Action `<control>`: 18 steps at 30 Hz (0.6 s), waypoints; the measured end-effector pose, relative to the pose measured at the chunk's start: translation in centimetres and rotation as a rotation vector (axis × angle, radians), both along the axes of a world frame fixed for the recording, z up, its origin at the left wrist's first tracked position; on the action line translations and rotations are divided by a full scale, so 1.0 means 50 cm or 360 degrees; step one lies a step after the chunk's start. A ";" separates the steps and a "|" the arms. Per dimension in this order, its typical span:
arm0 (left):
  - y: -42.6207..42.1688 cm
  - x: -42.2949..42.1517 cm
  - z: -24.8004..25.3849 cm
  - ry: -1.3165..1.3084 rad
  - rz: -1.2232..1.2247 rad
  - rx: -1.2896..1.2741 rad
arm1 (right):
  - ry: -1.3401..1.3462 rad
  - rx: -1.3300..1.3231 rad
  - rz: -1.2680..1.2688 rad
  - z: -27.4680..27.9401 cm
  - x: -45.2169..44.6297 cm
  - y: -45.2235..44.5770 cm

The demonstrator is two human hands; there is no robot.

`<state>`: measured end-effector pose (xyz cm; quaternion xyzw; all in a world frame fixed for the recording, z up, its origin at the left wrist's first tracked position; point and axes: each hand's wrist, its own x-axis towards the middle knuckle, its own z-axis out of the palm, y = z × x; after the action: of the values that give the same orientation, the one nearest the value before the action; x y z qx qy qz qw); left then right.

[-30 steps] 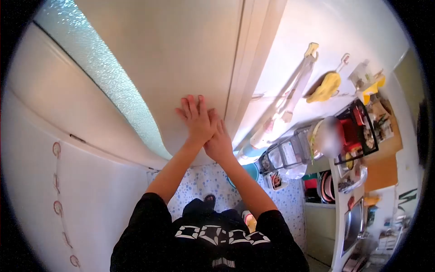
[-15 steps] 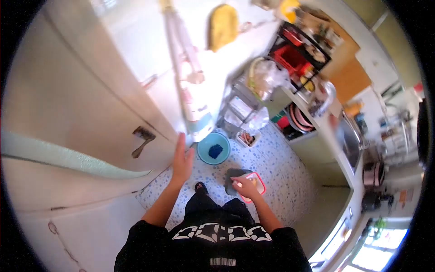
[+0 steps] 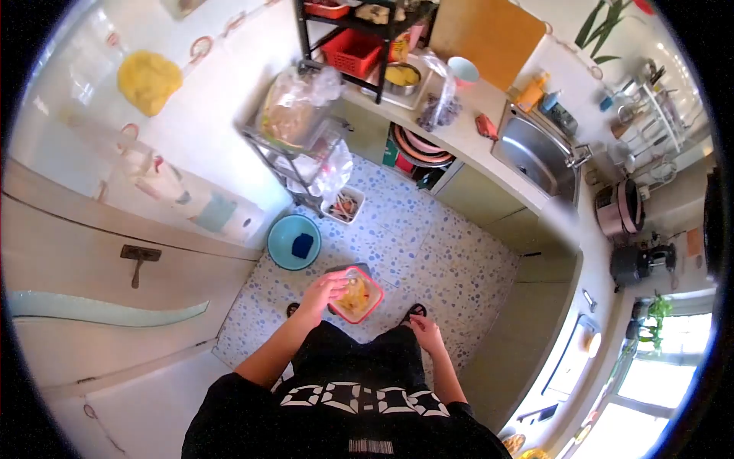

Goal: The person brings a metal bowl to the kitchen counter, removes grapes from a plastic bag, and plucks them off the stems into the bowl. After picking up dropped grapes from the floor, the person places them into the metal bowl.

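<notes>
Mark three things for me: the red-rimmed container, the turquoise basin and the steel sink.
Red-rimmed container [image 3: 371, 308]: head view, on its red rim, lower right side.
Turquoise basin [image 3: 280, 245]: head view, on its bare inside, left part.
Steel sink [image 3: 530, 149]: head view, on the bare metal of its bowl.

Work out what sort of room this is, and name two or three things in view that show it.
Probably a home kitchen: a metal sink with a tap is set into the counter, and what looks like a rice cooker stands nearby.
</notes>
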<state>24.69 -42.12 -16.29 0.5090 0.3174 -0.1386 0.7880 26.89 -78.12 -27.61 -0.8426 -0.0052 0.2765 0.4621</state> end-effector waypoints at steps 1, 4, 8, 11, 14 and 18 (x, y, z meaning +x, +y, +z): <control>-0.053 0.027 -0.004 0.0025 0.0043 0.0016 | 0.0012 0.0034 0.0019 -0.012 0.020 -0.048; -0.203 0.099 -0.011 0.0131 0.0086 0.0041 | 0.0031 -0.0012 0.0048 0.002 0.064 -0.181; -0.354 0.192 -0.033 0.0250 -0.0073 0.0013 | 0.0060 -0.0080 -0.0133 0.033 0.142 -0.340; -0.417 0.247 -0.031 0.0280 -0.0196 -0.0096 | 0.0143 0.0018 -0.0309 -0.021 0.183 -0.431; -0.458 0.286 -0.050 0.0343 -0.0227 -0.0169 | 0.0218 0.0230 -0.0392 -0.061 0.237 -0.475; -0.460 0.342 -0.075 0.0313 -0.0135 -0.0314 | 0.0490 0.0559 -0.0543 -0.011 0.355 -0.429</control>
<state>41.78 -65.13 -20.03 0.4260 0.3560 -0.2516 0.7928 44.62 -99.56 -28.18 -0.6865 0.1590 0.3141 0.6362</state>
